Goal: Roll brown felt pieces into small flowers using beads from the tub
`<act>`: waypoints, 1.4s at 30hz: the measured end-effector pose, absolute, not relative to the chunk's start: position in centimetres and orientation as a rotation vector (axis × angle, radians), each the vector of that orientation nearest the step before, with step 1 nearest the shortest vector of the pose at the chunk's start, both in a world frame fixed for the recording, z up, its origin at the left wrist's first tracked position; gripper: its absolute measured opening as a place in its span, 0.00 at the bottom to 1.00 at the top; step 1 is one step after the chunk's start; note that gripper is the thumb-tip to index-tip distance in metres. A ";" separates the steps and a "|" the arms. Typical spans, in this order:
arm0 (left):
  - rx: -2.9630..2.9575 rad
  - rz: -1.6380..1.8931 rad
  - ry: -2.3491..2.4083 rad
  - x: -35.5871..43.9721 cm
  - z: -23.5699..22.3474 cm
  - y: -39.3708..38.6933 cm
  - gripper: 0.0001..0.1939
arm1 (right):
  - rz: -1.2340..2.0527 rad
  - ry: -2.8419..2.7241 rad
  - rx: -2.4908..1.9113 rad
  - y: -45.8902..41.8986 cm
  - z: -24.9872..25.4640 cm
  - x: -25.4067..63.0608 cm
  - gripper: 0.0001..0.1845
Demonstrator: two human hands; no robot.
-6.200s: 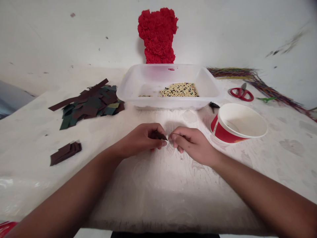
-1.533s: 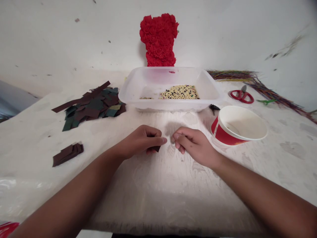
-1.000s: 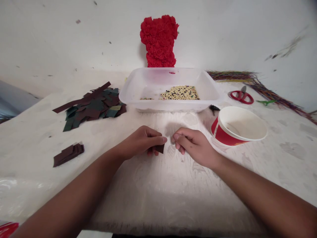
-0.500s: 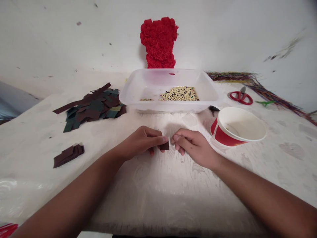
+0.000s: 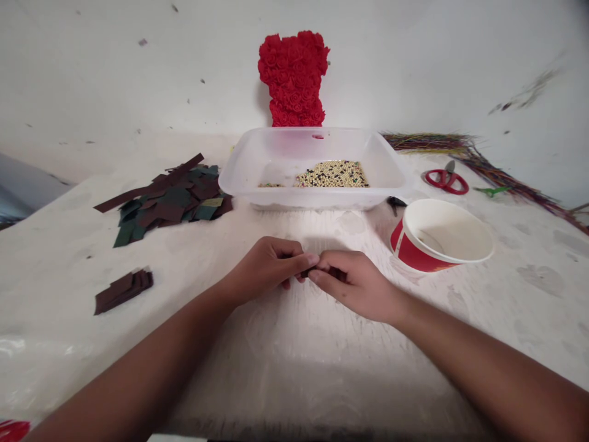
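Note:
My left hand (image 5: 269,267) and my right hand (image 5: 352,282) meet fingertip to fingertip low over the white table, near the middle. Both are closed in a pinch on a small dark brown piece (image 5: 304,272) of material, which is almost wholly hidden between the fingers. A clear plastic tub (image 5: 386,166) holding small beads (image 5: 332,174) stands just behind the hands. A red and white paper cup (image 5: 439,236) lies tilted to the right of my right hand.
A heap of dark brown and green cut pieces (image 5: 170,199) lies at the back left, a small brown stack (image 5: 123,290) nearer left. A red rose-covered figure (image 5: 293,77) stands against the wall. Red scissors (image 5: 445,179) and coloured strands (image 5: 478,156) lie at right.
My right hand has moved left to meet my left hand, and its fingers now close over the brown piece that showed between the hands half a second ago.

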State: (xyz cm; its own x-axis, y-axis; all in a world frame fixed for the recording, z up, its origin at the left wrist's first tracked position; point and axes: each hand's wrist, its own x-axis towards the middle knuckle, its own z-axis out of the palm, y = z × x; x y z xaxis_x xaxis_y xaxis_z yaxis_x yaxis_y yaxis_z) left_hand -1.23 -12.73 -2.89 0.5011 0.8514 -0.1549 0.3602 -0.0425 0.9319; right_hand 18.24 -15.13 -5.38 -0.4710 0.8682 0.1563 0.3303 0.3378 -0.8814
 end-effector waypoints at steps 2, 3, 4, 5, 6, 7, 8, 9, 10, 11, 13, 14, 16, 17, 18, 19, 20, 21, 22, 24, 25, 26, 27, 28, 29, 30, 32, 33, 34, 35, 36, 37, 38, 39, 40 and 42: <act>1.651 0.551 1.064 -1.1 -2.9 -12.8 0.18 | 1.106 -1.930 -1.036 -15.2 -5.5 18.2 0.10; 1.658 0.551 1.066 -1.1 -3.0 -12.8 0.18 | 1.112 -1.907 -1.030 -15.2 -5.5 18.2 0.09; 1.663 0.549 1.062 -1.0 -3.1 -12.8 0.18 | 1.118 -1.887 -1.025 -15.2 -5.5 18.2 0.09; 1.667 0.547 1.055 -1.0 -3.1 -12.8 0.18 | 1.126 -1.873 -1.020 -15.2 -5.5 18.3 0.09; 1.671 0.544 1.049 -1.0 -3.2 -12.8 0.18 | 1.136 -1.866 -1.016 -15.2 -5.5 18.3 0.08; 1.675 0.541 1.045 -1.0 -3.2 -12.9 0.18 | 1.151 -1.870 -1.012 -15.2 -5.5 18.4 0.08; 1.679 0.535 1.044 -1.0 -3.2 -12.9 0.17 | 1.165 -1.880 -1.010 -15.2 -5.4 18.4 0.08; 1.683 0.528 1.047 -1.0 -3.2 -12.9 0.17 | 1.176 -1.895 -1.013 -15.2 -5.4 18.5 0.08; 1.687 0.523 1.053 -1.0 -3.2 -12.9 0.16 | 1.183 -1.911 -1.022 -15.2 -5.4 18.5 0.08; 1.690 0.517 1.059 -1.0 -3.1 -12.9 0.16 | 1.189 -1.926 -1.035 -15.2 -5.4 18.5 0.08; 1.690 0.512 1.067 -1.0 -3.1 -12.8 0.15 | 1.191 -1.952 -1.058 -15.2 -5.4 18.6 0.08; 1.687 0.512 1.071 -1.0 -3.1 -12.8 0.14 | 1.190 -1.963 -1.065 -15.2 -5.3 18.6 0.08; 1.682 0.513 1.073 -1.0 -3.1 -12.7 0.14 | 1.191 -1.977 -1.068 -15.1 -5.3 18.6 0.08; 1.681 0.513 1.070 -1.1 -3.1 -12.7 0.13 | 1.191 -1.979 -1.072 -15.1 -5.3 18.6 0.08; 1.680 0.511 1.065 -1.1 -3.1 -12.7 0.14 | 1.195 -1.978 -1.078 -15.1 -5.3 18.6 0.09; 1.680 0.507 1.061 -1.1 -3.1 -12.7 0.14 | 1.203 -1.973 -1.082 -15.1 -5.4 18.7 0.09; 1.680 0.502 1.060 -1.2 -3.2 -12.7 0.14 | 1.213 -1.965 -1.085 -15.1 -5.4 18.7 0.09; 1.681 0.499 1.064 -1.2 -3.2 -12.7 0.14 | 1.227 -1.953 -1.085 -15.1 -5.4 18.7 0.09; 1.681 0.496 1.071 -1.2 -3.2 -12.7 0.15 | 1.248 -1.935 -1.082 -15.0 -5.5 18.7 0.09; 1.687 0.496 1.080 -1.3 -3.3 -12.7 0.17 | 1.310 -1.868 -1.072 -14.9 -5.6 18.7 0.08; 1.691 0.497 1.077 -1.3 -3.3 -12.7 0.18 | 1.346 -1.824 -1.069 -14.9 -5.6 18.7 0.08; 1.698 0.497 1.071 -1.3 -3.3 -12.7 0.18 | 1.380 -1.777 -1.069 -14.8 -5.6 18.6 0.08; 1.707 0.495 1.062 -1.4 -3.3 -12.7 0.19 | 1.406 -1.732 -1.072 -14.8 -5.5 18.6 0.07; 1.715 0.492 1.056 -1.4 -3.3 -12.7 0.19 | 1.420 -1.694 -1.076 -14.7 -5.5 18.6 0.07; 1.723 0.489 1.052 -1.4 -3.3 -12.8 0.19 | 1.422 -1.669 -1.081 -14.7 -5.4 18.6 0.07; 1.728 0.484 1.051 -1.4 -3.4 -12.8 0.19 | 1.417 -1.660 -1.082 -14.7 -5.3 18.6 0.07; 1.734 0.481 1.051 -1.5 -3.4 -12.7 0.19 | 1.405 -1.689 -1.076 -14.7 -5.2 18.7 0.09; 1.737 0.483 1.051 -1.5 -3.5 -12.7 0.19 | 1.400 -1.722 -1.071 -14.7 -5.2 18.7 0.10; 1.743 0.488 1.054 -1.5 -3.5 -12.7 0.20 | 1.395 -1.759 -1.068 -14.7 -5.2 18.8 0.11; 1.750 0.492 1.058 -1.5 -3.6 -12.7 0.20 | 1.389 -1.794 -1.069 -14.7 -5.2 18.8 0.11; 1.754 0.494 1.060 -1.5 -3.6 -12.6 0.20 | 1.381 -1.822 -1.073 -14.7 -5.2 18.9 0.12; 1.759 0.494 1.062 -1.5 -3.7 -12.6 0.21 | 1.373 -1.842 -1.077 -14.7 -5.2 18.9 0.12; 1.763 0.492 1.065 -1.5 -3.8 -12.6 0.21 | 1.364 -1.857 -1.081 -14.7 -5.2 18.9 0.12; 1.765 0.489 1.068 -1.4 -3.8 -12.6 0.21 | 1.357 -1.867 -1.084 -14.7 -5.2 18.9 0.11; 1.766 0.487 1.070 -1.4 -3.8 -12.7 0.22 | 1.351 -1.876 -1.083 -14.7 -5.2 18.9 0.11; 1.771 0.485 1.080 -1.4 -3.9 -12.7 0.22 | 1.340 -1.895 -1.074 -14.8 -5.2 18.9 0.11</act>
